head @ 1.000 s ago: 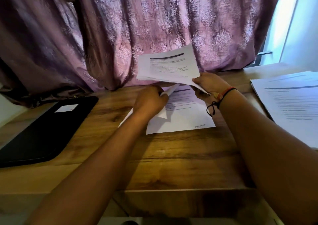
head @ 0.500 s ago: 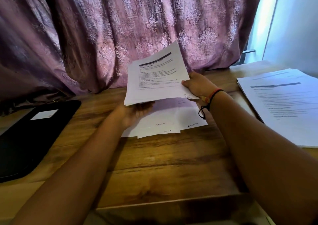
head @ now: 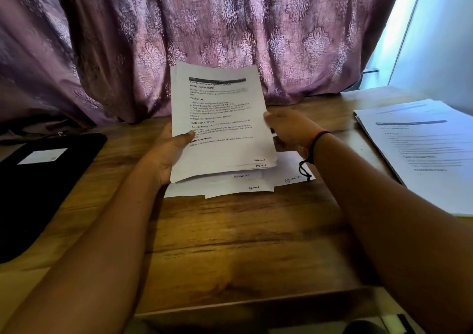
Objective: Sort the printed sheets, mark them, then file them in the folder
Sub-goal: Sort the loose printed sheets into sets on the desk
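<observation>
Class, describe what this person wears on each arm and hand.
Both forearms are bare, no sleeves in view. The right hand has at its wrist a red band and a black cord bracelet with dangling knotted ends. The left hand and wrist show nothing worn.

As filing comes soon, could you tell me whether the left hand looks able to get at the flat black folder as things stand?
Probably not yet: the left hand grips the raised stack of printed white sheets. The flat black folder itself lies unobstructed to its left.
</observation>
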